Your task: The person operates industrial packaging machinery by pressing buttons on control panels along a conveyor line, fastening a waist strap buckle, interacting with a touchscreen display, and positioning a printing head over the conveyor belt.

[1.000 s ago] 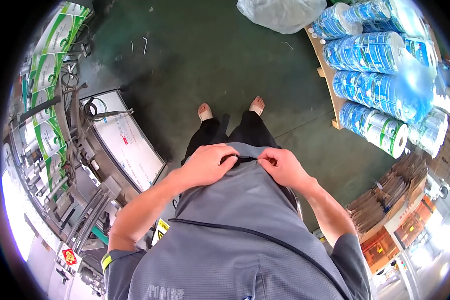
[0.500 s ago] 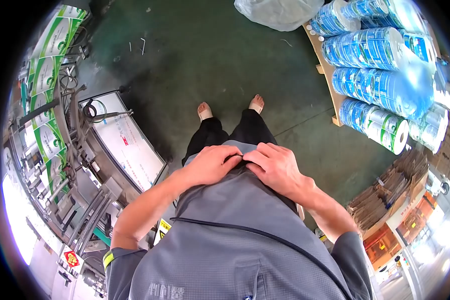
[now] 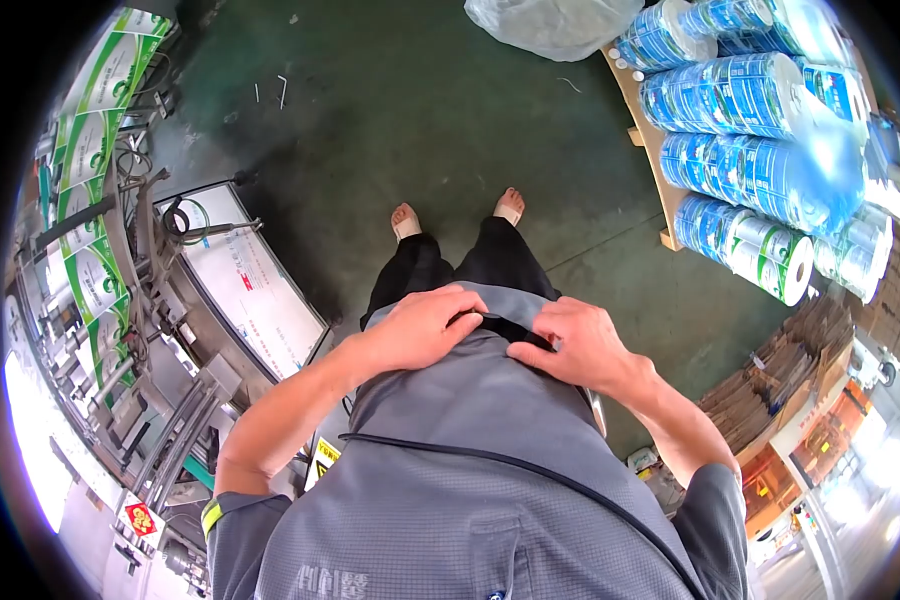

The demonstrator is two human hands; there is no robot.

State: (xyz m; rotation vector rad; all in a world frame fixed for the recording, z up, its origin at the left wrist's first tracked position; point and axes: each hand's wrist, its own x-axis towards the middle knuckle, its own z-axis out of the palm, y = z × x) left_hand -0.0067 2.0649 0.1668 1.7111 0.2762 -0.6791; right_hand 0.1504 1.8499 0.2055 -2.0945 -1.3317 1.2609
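At the waist of a grey shirt [image 3: 420, 400], a short black band [image 3: 515, 330] stretches between my two hands. My left hand [image 3: 425, 325] has thumb and index finger pinched at the band's left end, over the grey fabric. On the other side my right hand [image 3: 588, 340] is closed at its right end, fingers curled and thumb pointing inward. The fingers partly cover both ends, so I cannot tell what the band is fixed to. A thin black cord [image 3: 520, 465] runs slantwise across the shirt, apart from both hands.
Machinery with a green-and-white printed film [image 3: 95, 270] stands on the left, beside a white panel [image 3: 250, 280]. On the right, wrapped blue rolls [image 3: 720, 95] lie on a wooden pallet [image 3: 660, 190]. Flattened cardboard [image 3: 775, 370] is stacked below them. A plastic bag [image 3: 560, 25] sits at the top.
My right hand has moved right, away from my left hand, exposing the black band between them. My left hand has hardly moved.
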